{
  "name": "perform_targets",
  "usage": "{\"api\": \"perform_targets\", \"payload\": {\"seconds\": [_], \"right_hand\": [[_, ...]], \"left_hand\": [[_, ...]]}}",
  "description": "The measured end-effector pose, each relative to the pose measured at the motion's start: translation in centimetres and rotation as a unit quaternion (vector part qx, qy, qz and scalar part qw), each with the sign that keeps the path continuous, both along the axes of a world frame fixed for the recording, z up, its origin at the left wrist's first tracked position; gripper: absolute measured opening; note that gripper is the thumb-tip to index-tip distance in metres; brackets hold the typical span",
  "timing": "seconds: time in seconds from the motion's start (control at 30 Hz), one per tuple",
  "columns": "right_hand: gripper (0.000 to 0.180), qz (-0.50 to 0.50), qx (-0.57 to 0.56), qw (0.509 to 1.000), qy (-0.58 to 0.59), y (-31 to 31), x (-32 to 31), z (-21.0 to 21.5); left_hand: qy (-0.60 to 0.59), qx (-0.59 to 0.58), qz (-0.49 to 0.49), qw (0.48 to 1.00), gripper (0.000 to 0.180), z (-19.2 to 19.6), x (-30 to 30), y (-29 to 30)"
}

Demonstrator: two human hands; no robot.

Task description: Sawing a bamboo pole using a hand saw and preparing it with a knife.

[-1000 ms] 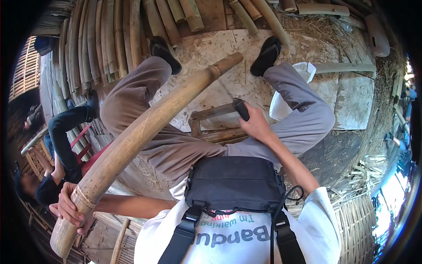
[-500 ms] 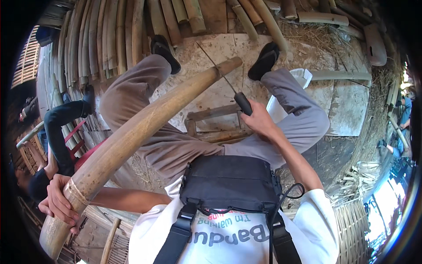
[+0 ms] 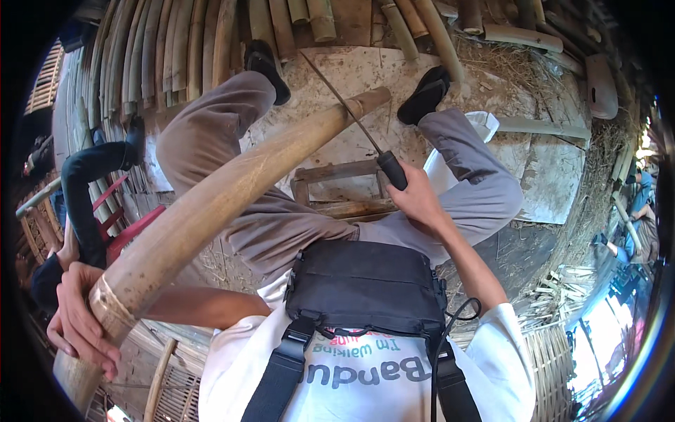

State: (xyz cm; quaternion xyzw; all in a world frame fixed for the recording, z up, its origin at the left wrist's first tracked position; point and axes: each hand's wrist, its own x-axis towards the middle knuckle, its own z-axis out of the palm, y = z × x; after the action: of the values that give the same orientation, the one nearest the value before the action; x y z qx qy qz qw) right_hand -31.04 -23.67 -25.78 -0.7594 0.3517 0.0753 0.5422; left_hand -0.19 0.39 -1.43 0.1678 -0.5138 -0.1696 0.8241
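Observation:
A thick bamboo pole (image 3: 211, 207) slants across my lap from the lower left to between my feet, narrowing toward its far end. My left hand (image 3: 83, 320) is closed around the thick near end, just by a pale node ring. In my right hand (image 3: 420, 200) is the black handle of a long knife (image 3: 391, 170). Its thin dark blade shows nearly edge-on and crosses the pole close to the far tip. Whether the edge is biting into the bamboo I cannot tell.
A low wooden frame (image 3: 337, 181) stands between my legs. Many bamboo poles (image 3: 172, 56) lie side by side beyond my feet. At the left a person (image 3: 88, 183) sits near a red chair (image 3: 130, 235); others are at the far right. Split bamboo pieces (image 3: 562, 292) lie at the right.
My left hand and the pole's near end have shifted a little down and left. The knife's tip has swung slightly up and left across the pole.

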Motion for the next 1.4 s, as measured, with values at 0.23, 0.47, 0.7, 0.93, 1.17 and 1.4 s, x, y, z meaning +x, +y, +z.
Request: {"api": "perform_targets", "payload": {"seconds": [0.23, 0.47, 0.7, 0.93, 1.17, 1.4], "right_hand": [[0.029, -0.010, 0.021, 0.998, 0.065, -0.6, 0.1, -1.7], [0.027, -0.041, -0.013, 0.998, 0.039, -0.2, -1.4, -3.1], [0.026, 0.004, 0.000, 1.000, 0.011, 1.1, -0.5, 0.5], [0.028, -0.017, 0.004, 0.992, 0.123, 0.2, -1.9, -2.5], [0.029, -0.026, 0.004, 0.999, 0.041, 1.7, -1.4, -2.6], [0.026, 0.001, 0.030, 0.999, -0.044, 3.1, 2.4, 1.0]], "left_hand": [[-0.031, -0.003, -0.104, 0.994, 0.023, -1.4, 1.1, 1.1], [0.108, 0.034, 0.098, 0.989, 0.060, -1.5, -1.1, 2.5], [0.019, 0.024, 0.295, 0.955, 0.080, -1.0, -0.8, 5.0], [0.035, 0.121, 0.376, 0.918, 0.064, -1.8, -4.3, 3.1], [0.134, 0.204, 0.565, 0.788, 0.031, -1.9, -4.8, 1.9], [0.122, 0.180, 0.592, 0.776, 0.021, 0.8, -3.9, 1.3]]}}
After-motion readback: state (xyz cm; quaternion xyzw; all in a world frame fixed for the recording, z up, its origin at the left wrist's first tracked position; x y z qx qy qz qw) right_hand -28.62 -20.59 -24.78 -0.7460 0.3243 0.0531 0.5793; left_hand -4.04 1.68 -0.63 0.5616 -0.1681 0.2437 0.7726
